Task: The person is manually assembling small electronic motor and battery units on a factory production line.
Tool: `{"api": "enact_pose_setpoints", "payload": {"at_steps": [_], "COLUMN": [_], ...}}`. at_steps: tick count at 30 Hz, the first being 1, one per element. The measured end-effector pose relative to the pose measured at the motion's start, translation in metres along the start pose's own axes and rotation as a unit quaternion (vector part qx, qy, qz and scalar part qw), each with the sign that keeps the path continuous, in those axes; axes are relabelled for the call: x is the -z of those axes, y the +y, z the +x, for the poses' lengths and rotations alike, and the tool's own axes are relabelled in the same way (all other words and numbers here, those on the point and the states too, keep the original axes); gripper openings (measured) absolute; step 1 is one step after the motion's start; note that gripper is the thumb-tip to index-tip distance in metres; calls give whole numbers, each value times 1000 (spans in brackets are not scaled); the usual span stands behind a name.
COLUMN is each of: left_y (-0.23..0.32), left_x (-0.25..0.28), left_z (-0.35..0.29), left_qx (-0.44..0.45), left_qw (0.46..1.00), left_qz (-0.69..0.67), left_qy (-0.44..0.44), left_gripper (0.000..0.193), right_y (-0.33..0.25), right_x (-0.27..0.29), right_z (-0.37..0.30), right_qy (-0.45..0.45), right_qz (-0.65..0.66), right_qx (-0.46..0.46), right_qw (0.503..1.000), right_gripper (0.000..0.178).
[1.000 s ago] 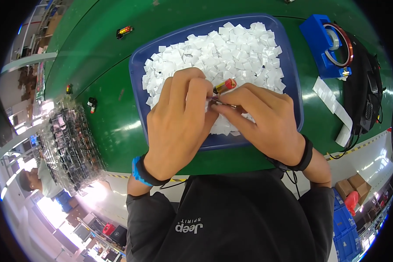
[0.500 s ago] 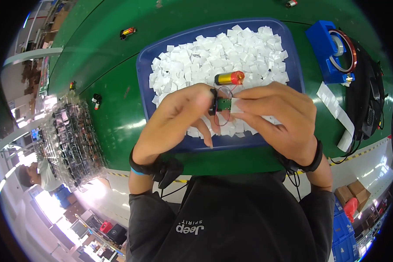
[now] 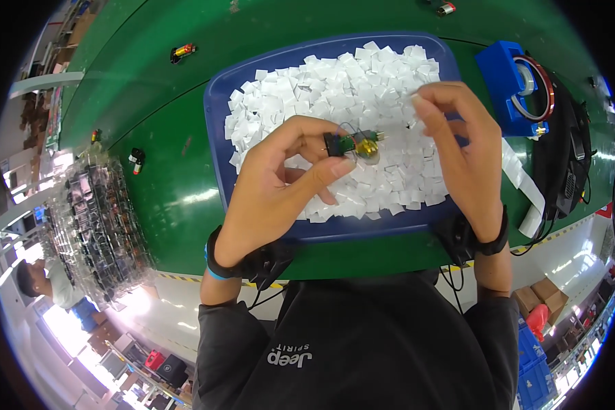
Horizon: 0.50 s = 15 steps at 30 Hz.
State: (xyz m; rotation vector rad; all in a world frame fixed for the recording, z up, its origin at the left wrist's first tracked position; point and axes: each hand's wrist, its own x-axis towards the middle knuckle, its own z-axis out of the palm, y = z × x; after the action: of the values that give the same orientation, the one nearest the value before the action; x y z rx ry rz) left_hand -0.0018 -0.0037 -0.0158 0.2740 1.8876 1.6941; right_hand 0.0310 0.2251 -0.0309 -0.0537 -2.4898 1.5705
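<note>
My left hand is closed on a small circuit board assembly: a green circuit board with a black end piece, held between thumb and fingers. Thin wires loop from the board to a yellow cylindrical battery, which is blurred beside it. Apart from these, to the right, my right hand is raised with thumb and forefinger tips brought together; I cannot make out anything between them. Both hands are over a blue tub heaped with small white square pieces.
A blue tape dispenser stands at the right, with a white strip beside a black bag. Several red-and-yellow batteries lie about the green table. Bagged parts are stacked at the left; a person is beyond.
My right hand has drawn away from the circuit board, up and to the right. The white piece it pinched there no longer shows. The battery has come down beside the board.
</note>
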Motion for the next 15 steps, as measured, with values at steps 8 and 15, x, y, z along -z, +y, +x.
{"api": "enact_pose_setpoints", "payload": {"at_steps": [8, 15], "left_y": [-3, 2], "left_x": [2, 3], "left_z": [-1, -6], "left_qx": [-23, 27], "left_qw": [1000, 997], "left_qz": [-18, -70], "left_qy": [4, -16], "left_gripper": [27, 21], "right_y": [-11, -5], "right_x": [-6, -10], "right_z": [-6, -8], "right_qy": [-42, -58], "right_qz": [-88, -61], "right_qx": [238, 296], "right_qw": [966, 951], "right_gripper": [38, 37]}}
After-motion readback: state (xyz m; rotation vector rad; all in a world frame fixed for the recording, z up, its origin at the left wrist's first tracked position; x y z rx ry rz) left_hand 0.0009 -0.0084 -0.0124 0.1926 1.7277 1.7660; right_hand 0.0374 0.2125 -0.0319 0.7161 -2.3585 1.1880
